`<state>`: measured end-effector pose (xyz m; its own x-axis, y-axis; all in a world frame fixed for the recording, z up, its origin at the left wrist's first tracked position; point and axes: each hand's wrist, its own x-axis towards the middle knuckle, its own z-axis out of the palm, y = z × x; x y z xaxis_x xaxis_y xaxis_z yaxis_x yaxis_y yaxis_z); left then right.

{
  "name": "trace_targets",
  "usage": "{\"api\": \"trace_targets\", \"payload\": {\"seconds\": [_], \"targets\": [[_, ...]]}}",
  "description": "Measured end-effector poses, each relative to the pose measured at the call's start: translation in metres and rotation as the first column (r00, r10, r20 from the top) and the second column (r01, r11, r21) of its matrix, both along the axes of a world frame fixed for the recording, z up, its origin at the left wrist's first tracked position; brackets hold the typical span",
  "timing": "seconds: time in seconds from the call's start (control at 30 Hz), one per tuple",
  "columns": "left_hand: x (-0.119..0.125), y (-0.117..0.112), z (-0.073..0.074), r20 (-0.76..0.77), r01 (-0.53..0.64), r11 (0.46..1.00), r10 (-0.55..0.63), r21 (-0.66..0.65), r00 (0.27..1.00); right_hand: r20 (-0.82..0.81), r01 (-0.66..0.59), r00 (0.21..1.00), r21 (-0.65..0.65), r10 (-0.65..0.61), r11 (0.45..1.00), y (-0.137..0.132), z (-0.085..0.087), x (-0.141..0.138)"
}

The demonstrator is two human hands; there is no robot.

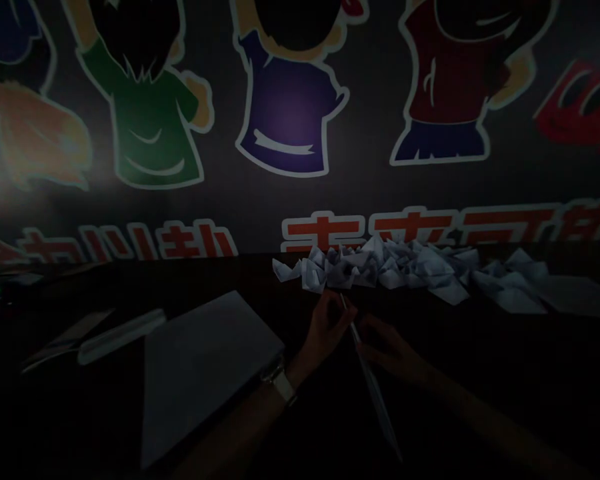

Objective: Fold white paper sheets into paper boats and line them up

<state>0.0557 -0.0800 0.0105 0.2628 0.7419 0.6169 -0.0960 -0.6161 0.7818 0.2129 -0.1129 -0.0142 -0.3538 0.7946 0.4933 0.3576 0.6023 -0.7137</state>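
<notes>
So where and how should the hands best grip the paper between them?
Probably pinch the far end of the paper, left hand from the left, right hand from the right: it appears thin and nearly edge-on, its faces turned sideways.

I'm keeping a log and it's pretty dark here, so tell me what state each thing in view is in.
Left hand: pinching the held paper near its far end
Right hand: beside the paper; too dark to tell its grip
Held paper: seen nearly edge-on
Watch: worn on the left wrist
White paper: lying flat
Folded papers: creased, heaped together
</notes>
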Motion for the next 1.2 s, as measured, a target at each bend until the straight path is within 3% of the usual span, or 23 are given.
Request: {"api": "trace_targets", "payload": {"seconds": [0.4, 0.53, 0.63, 0.73, 0.87, 0.93, 1.0, 1.1, 1.2], "targets": [[-0.002, 0.015, -0.013, -0.030, -0.048, 0.999, 0.049, 0.025, 0.998, -0.040, 0.037, 0.998, -0.008, -0.038, 0.999, 0.006, -0.002, 0.001], [-0.003, 0.015, -0.013, -0.002, -0.073, 0.997, 0.073, 0.030, 0.997, 0.077, 0.211, 0.973, 0.083, -0.218, 0.974, 0.008, -0.003, 0.008], [-0.005, 0.011, -0.008, -0.072, -0.107, 0.991, 0.113, 0.077, 0.991, 0.205, 0.325, 0.911, 0.177, -0.357, 0.929, 0.014, -0.007, 0.017], [-0.007, 0.008, -0.007, -0.184, -0.170, 0.972, 0.199, 0.161, 0.963, 0.294, 0.339, 0.883, 0.141, -0.367, 0.930, 0.022, -0.013, 0.025], [-0.002, 0.011, -0.023, -0.175, -0.241, 0.952, 0.274, 0.191, 0.945, 0.216, 0.362, 0.904, 0.071, -0.369, 0.929, 0.031, -0.020, 0.026], [0.003, 0.014, -0.035, -0.131, -0.161, 0.982, 0.173, 0.102, 0.976, 0.133, 0.352, 0.926, 0.039, -0.354, 0.935, 0.033, -0.021, 0.024], [0.007, 0.015, -0.044, -0.088, 0.006, 0.997, -0.012, -0.072, 0.996, 0.043, 0.360, 0.932, 0.011, -0.360, 0.933, 0.035, -0.020, 0.023], [0.009, 0.016, -0.047, 0.026, 0.246, 0.902, -0.254, -0.354, 0.967, -0.105, 0.360, 0.926, -0.051, -0.364, 0.931, 0.038, -0.016, 0.026], [0.005, 0.018, -0.042, 0.139, 0.328, 0.801, -0.300, -0.501, 0.944, -0.262, 0.291, 0.910, -0.145, -0.321, 0.946, 0.042, -0.014, 0.033]]}}
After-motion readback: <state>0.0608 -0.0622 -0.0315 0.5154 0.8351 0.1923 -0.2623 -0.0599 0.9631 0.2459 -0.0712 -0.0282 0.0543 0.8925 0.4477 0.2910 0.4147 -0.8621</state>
